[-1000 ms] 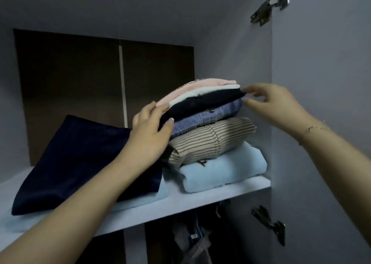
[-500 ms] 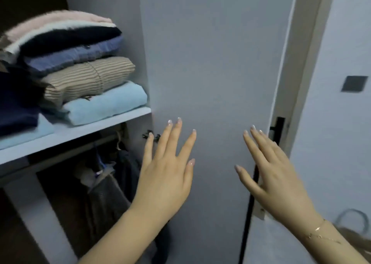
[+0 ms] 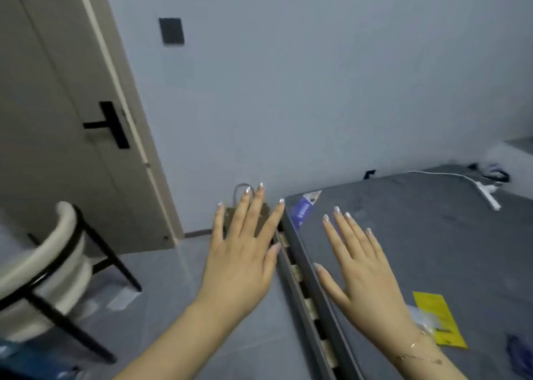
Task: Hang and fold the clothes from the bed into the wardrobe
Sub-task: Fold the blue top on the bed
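The bed (image 3: 418, 235) with a bare dark grey mattress fills the right side of the view. My left hand (image 3: 242, 252) hovers over the floor just left of the bed's edge, fingers straight and spread, holding nothing. My right hand (image 3: 360, 267) is held above the mattress, also flat with spread fingers and empty. A dark blue bit of fabric (image 3: 519, 353) shows at the bed's near right edge. The wardrobe and the folded stack are out of view.
A door (image 3: 57, 120) with a black handle stands at the left. A white chair with black legs (image 3: 49, 278) is at the lower left. A brown paper bag (image 3: 230, 215) sits by the wall. A yellow packet (image 3: 438, 316) and a white cable (image 3: 461, 183) lie on the mattress.
The view has swung right from the wardrobe shelf, past its door, to the bed. Both hands left the folded stack and now float open and empty.
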Demonstrator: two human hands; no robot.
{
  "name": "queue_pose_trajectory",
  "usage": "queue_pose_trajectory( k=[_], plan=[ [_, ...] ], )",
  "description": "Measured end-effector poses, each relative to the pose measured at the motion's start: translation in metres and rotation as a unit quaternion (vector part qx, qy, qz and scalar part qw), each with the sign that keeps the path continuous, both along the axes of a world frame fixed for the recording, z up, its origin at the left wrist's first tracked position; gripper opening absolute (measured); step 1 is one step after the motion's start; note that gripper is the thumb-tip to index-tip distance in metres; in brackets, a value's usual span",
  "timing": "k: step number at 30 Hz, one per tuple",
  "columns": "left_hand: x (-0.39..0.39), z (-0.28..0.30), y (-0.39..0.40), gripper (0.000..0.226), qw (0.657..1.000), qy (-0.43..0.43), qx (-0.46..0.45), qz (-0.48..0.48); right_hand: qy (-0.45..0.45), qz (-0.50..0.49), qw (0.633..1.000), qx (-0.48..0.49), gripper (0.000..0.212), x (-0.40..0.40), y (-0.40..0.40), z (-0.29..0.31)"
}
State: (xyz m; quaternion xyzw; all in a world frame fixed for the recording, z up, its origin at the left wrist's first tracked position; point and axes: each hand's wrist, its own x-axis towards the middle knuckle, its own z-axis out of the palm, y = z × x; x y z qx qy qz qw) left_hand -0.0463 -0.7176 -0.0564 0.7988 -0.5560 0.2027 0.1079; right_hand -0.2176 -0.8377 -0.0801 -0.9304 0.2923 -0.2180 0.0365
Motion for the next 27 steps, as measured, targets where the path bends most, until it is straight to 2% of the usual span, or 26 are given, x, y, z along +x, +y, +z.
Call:
queue_pose_trajectory(
  k=[7,13,17,21,23,27],
  plan=[
    [-0.124,-0.1,-0.222,0.066,0.981,0.083,0.075,-0.16,0.073,-0.164,0.98,0.087,0.07,-0.166,-0.157,-0.098],
    [-0.196,-0.22,-0.345,0.06,0.94,0.104,0.175,-0.273,0.12,-0.308,0.915,0.232,0.066,-0.262,-0.224,-0.218],
    [-0.25,-0.313,-0.414,0.07,0.889,0.091,0.267,-0.36,0.141,-0.412,0.84,0.324,0.066,-0.319,-0.249,-0.302],
    [-0.327,-0.414,-0.455,0.067,0.831,0.093,0.328,-0.438,0.144,-0.489,0.771,0.38,0.061,-0.377,-0.273,-0.381],
    [-0.372,-0.469,-0.463,0.073,0.797,0.101,0.349,-0.483,0.147,-0.526,0.748,0.378,0.058,-0.41,-0.294,-0.418],
    [-0.438,-0.575,-0.463,0.064,0.737,0.065,0.383,-0.553,0.16,-0.607,0.72,0.296,0.064,-0.48,-0.341,-0.481]
  ],
)
